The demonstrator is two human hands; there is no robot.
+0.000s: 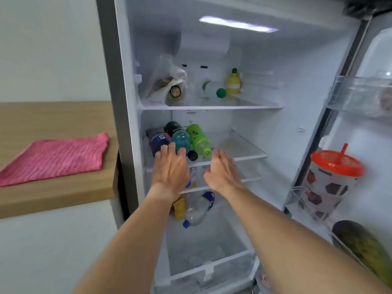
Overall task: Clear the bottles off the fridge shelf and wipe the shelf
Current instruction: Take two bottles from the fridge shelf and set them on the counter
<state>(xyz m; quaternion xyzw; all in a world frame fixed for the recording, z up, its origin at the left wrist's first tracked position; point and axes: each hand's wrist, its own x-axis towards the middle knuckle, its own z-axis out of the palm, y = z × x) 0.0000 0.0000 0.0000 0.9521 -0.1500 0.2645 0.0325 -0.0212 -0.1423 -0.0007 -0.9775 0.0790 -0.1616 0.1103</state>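
Three bottles lie on their sides at the left of the middle glass shelf point(244, 145) of the open fridge: a dark bottle point(158, 140) with an "S" label, a blue bottle point(180, 137) with a black cap, and a green bottle point(198, 139). My left hand point(170, 168) reaches in with fingers apart, its fingertips touching the dark bottle's near end. My right hand point(221, 169) is open just in front of the green bottle's cap. A yellowish stain point(230, 143) marks the shelf right of the bottles. A folded pink cloth point(57, 159) lies on the wooden counter.
The upper shelf point(212, 107) holds a plastic bag, a lying bottle and a yellow bottle. Below, a clear bottle point(197, 209) and a yellow pack lie above the drawer. The door at right carries a red-lidded cup point(333, 179). The wooden counter point(55, 124) stands left of the fridge.
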